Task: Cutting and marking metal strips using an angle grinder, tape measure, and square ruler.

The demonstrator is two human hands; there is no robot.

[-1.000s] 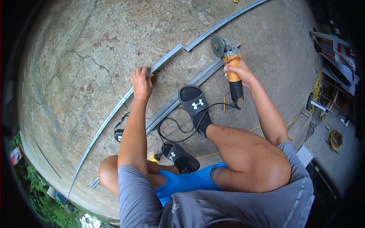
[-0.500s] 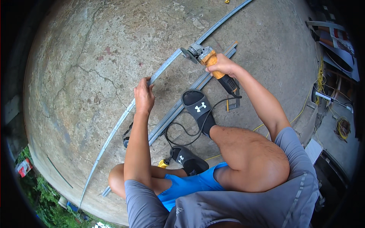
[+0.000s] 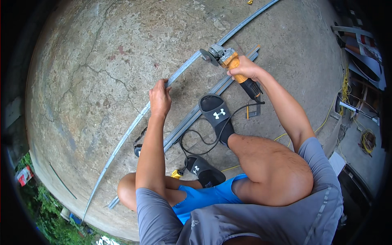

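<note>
My left hand [image 3: 160, 99] is closed around a long, thin galvanized metal channel [image 3: 124, 139] that runs diagonally from the lower left to the top right. In my right hand [image 3: 248, 70] is an orange and black angle grinder [image 3: 232, 61], gripped by its body. The grinder's disc [image 3: 209, 57] is at the channel, ahead of my left hand; whether it touches the metal I cannot tell. Part of the channel is hidden behind the grinder head. More metal channels [image 3: 178, 133] lie bundled on the concrete between my left arm and my sandalled feet.
A black cord [image 3: 204, 141] loops from the grinder past my sandals [image 3: 212, 108] towards a yellow connector [image 3: 177, 174]. A pencil [image 3: 247, 112] lies beside a small square frame [image 3: 255, 110]. Yellow cable [image 3: 345, 87] and clutter line the right edge; plants [image 3: 49, 208] border the lower left.
The whole scene has shifted slightly to the right in view. Both hands keep their holds on the channel and the grinder, with little other movement.
</note>
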